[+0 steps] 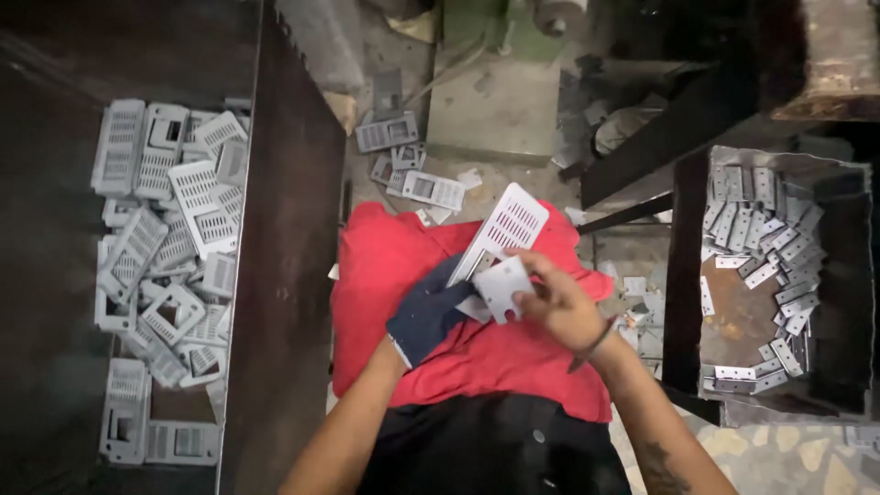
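Gloved left hand (429,312) grasping slotted plate (502,229), right hand (559,302) pinching small plate (501,286).

The scene is dim and uneven: light falls from above onto the middle, brightening the red cloth (477,302) and the pale metal parts, while the left bin's walls (284,275) and the top right corner sink into deep shadow. Detail is soft, slightly blurred throughout.

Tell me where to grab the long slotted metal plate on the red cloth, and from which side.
Grip the slotted metal plate by its free far end, coming from the upper right. That end sticks up clear of the red cloth, while the near end is covered by the gloved left hand and the right hand.
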